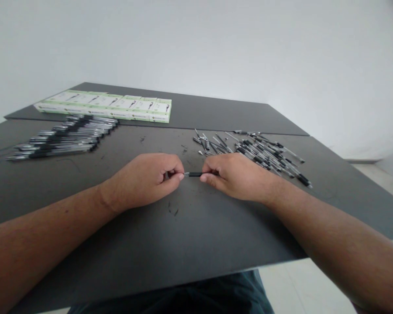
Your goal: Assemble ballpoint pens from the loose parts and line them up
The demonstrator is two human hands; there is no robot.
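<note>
We seem to be in a plain workroom: a grey tabletop [196, 244] lies beneath our fingers [175, 179], with a heap of pens [265, 152] to their right. Beyond them, leftward, we see lined-up pens [68, 136] and green-and-white boxes [108, 112]; farthest off, a white wall [196, 43].

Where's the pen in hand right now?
In the head view, the pen is near the centre, held between the left hand and right hand, with the loose pens beyond the right hand.
</note>
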